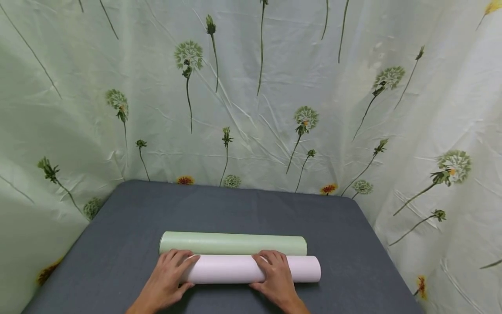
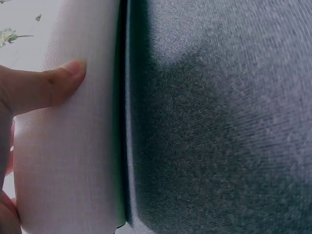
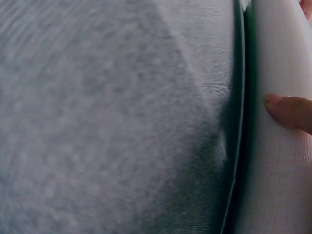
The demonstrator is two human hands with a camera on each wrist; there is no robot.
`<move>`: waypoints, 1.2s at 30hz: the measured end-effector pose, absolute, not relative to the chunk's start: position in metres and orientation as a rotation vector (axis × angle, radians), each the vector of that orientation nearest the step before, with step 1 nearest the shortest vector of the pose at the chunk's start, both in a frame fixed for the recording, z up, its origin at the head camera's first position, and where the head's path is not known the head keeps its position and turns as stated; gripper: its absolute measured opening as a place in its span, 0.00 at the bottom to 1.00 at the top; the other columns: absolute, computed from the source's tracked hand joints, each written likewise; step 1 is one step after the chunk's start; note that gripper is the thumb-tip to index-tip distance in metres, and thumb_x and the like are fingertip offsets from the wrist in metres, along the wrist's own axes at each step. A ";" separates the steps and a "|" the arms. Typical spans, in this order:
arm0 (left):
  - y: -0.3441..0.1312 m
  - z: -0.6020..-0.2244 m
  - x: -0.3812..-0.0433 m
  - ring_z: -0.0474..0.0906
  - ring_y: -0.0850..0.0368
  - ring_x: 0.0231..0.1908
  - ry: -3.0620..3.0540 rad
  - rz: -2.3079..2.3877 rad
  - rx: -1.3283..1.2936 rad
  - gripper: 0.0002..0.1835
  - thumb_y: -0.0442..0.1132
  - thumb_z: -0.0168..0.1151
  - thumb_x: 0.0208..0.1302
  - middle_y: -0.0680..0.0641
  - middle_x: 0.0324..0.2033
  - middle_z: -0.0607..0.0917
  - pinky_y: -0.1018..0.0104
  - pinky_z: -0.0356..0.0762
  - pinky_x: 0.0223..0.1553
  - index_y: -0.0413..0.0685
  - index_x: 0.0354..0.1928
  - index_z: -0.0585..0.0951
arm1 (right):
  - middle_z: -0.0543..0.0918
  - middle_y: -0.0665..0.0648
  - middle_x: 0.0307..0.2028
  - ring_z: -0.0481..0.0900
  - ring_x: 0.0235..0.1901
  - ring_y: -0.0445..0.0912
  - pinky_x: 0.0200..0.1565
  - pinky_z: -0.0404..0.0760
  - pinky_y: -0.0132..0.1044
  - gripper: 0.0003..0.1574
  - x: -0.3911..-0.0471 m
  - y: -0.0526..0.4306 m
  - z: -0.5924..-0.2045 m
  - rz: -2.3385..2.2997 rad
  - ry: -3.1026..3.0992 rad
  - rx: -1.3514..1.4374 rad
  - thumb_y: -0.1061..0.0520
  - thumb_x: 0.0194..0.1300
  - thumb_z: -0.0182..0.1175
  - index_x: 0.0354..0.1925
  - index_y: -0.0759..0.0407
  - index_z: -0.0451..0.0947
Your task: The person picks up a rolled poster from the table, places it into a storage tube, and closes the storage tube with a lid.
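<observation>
A pale pinkish-white roll (image 1: 223, 269) lies crosswise on the dark grey table in the head view. My left hand (image 1: 166, 277) grips it at its left end, fingers over the far side and thumb on the near side. Right of the middle, my right hand (image 1: 276, 277) holds the same roll in a like way. Both wrist views show a thumb pressed on the near face of the roll (image 2: 68, 161). Just behind it lies a light green roll (image 1: 235, 243), roughly parallel and partly covered by the white roll and the fingers.
The dark grey tabletop (image 1: 235, 209) runs back to a hanging pale curtain (image 1: 251, 144) printed with dandelions. The curtain also encloses the left and right sides of the table.
</observation>
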State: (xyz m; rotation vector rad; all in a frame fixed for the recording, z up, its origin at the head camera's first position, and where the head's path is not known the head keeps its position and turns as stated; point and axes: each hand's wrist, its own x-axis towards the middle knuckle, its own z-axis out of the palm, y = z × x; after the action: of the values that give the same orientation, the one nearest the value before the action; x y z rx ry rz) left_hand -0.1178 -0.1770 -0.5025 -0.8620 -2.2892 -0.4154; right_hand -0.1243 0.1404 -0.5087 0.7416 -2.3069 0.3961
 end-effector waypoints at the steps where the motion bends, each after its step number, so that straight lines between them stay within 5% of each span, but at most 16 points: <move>1: -0.177 -0.504 -0.118 0.73 0.52 0.42 -2.286 -0.414 -0.860 0.41 0.47 0.83 0.21 0.50 0.43 0.79 0.50 0.69 0.40 0.51 0.49 0.82 | 0.79 0.48 0.38 0.76 0.40 0.44 0.45 0.72 0.42 0.48 -0.124 0.140 -0.510 0.398 -2.306 0.744 0.44 0.09 0.84 0.41 0.51 0.85; 12: -0.178 -0.514 -0.114 0.74 0.52 0.44 -2.294 -0.441 -0.841 0.41 0.47 0.83 0.20 0.49 0.43 0.77 0.51 0.69 0.40 0.50 0.48 0.82 | 0.79 0.48 0.38 0.76 0.40 0.44 0.45 0.72 0.43 0.49 -0.125 0.138 -0.516 0.376 -2.306 0.764 0.44 0.09 0.84 0.40 0.52 0.85; 24: -0.177 -0.520 -0.113 0.73 0.52 0.46 -2.336 -0.484 -0.795 0.40 0.45 0.83 0.21 0.49 0.44 0.77 0.52 0.57 0.48 0.51 0.50 0.82 | 0.79 0.50 0.40 0.76 0.41 0.45 0.46 0.71 0.41 0.50 -0.126 0.138 -0.519 0.421 -2.283 0.776 0.44 0.09 0.84 0.42 0.52 0.84; 36: -0.170 -0.508 -0.115 0.71 0.50 0.48 -2.306 -0.705 -0.762 0.36 0.49 0.78 0.33 0.48 0.49 0.77 0.52 0.59 0.46 0.51 0.52 0.81 | 0.78 0.56 0.45 0.75 0.47 0.48 0.48 0.68 0.44 0.48 -0.125 0.146 -0.515 0.551 -2.313 0.802 0.44 0.17 0.84 0.46 0.50 0.83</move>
State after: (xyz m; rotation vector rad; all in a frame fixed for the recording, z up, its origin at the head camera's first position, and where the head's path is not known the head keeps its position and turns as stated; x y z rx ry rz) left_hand -0.1148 -0.1701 -0.5083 -0.7617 -2.3057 -0.7054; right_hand -0.1246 0.1463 -0.5148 0.8022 -2.3129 0.5509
